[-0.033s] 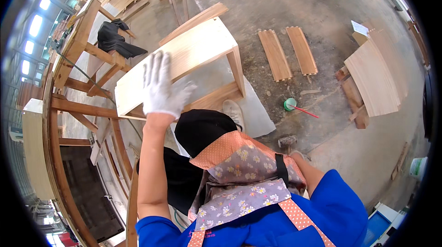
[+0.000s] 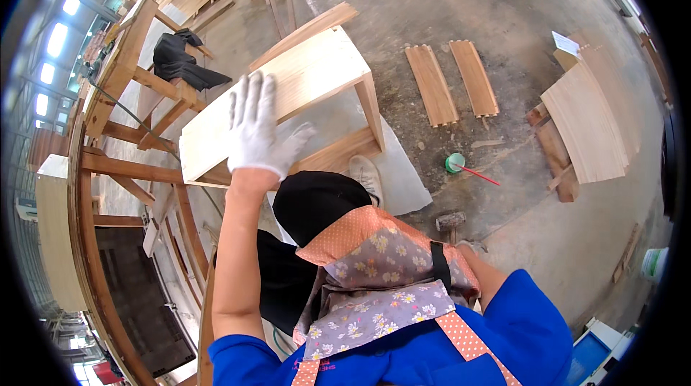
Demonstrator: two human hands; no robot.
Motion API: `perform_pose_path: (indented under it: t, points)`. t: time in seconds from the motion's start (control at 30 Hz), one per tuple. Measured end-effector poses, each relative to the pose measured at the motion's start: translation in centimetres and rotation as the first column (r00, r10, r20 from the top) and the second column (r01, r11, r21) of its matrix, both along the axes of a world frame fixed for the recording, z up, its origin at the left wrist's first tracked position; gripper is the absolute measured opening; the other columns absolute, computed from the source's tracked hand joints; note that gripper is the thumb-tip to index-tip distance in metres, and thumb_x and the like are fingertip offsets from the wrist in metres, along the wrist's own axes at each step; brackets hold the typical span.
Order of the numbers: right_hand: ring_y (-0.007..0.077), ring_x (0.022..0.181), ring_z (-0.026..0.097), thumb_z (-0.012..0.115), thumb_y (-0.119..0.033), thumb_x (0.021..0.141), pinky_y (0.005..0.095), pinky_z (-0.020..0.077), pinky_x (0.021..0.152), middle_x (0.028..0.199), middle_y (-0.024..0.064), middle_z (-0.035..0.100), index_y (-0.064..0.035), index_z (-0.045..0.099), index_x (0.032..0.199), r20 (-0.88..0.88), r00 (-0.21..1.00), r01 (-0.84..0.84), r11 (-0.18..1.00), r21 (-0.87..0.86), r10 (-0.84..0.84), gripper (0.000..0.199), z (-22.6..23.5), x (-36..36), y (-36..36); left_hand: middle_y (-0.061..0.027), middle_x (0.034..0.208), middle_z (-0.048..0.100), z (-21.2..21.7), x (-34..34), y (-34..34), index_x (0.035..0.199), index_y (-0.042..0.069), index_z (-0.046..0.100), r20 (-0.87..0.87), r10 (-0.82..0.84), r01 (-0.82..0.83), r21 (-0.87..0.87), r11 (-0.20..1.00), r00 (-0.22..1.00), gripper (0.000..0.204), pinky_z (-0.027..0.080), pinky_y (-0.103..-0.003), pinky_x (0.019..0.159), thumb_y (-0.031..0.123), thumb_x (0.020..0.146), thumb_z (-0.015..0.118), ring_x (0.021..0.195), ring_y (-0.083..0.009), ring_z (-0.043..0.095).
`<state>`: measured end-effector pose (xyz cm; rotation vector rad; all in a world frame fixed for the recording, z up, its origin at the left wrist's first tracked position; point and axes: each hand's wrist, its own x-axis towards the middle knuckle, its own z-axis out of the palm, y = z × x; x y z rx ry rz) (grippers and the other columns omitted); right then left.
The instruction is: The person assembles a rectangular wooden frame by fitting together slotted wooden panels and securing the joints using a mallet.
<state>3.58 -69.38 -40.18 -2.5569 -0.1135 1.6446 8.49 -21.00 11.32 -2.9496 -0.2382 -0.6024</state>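
Observation:
My left hand (image 2: pixel 253 130), in a white glove, lies open with fingers stretched over the pale top of a wooden box frame (image 2: pixel 309 62). The thumb points right, over the frame's open side. Beside my right knee is a mallet (image 2: pixel 451 221) with a dark, block-shaped head. Its short visible handle leads down to my right hand (image 2: pixel 471 246), which is closed around it; the apron and forearm hide most of that hand. My shoe (image 2: pixel 366 177) stands close against the frame's near lower rail.
Two brown slatted panels (image 2: pixel 432 85) lie on the floor beyond the frame. A green glue pot (image 2: pixel 454 163) with a red stick stands nearer. Stacked thin boards (image 2: pixel 586 123) rest on timber at right. A wooden workbench (image 2: pixel 133 163) runs along the left.
My left hand has shifted slightly right over the box top. The mallet head shows a little more clearly beside my right knee.

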Motion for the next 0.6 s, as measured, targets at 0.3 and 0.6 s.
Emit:
perform_pose_path:
  t: [0.3,0.6]
  points:
    - [0.0258,0.076,0.065,0.067,-0.037,0.078,0.0381,0.0505,0.071,0.085,0.0139,0.069,-0.0014,0.068,0.089,-0.014,0.922,0.387,0.917,0.096,-0.388,0.037,5.3,-3.5,-1.4,-0.0202,0.151,0.029,-2.3,6.7,0.3,0.145,-0.001,0.028,-0.201,0.096,-0.093,0.024,0.995,0.975,0.086,0.017,-0.040,0.117,0.041,0.081,0.067,0.142,-0.0325,0.023]
    - [0.0153,0.056,0.057,0.071,-0.027,0.078,0.0312,0.0457,0.051,0.069,0.0051,0.061,-0.0038,0.062,0.084,-0.287,0.867,0.498,0.726,0.474,-0.407,0.025,21.7,10.8,5.7,-0.0169,0.150,0.031,-2.8,6.2,0.7,0.145,0.003,0.031,-0.168,0.114,-0.114,0.013,0.993,0.979,0.076,0.020,-0.039,0.117,0.037,0.084,0.065,0.141,-0.0295,0.025]
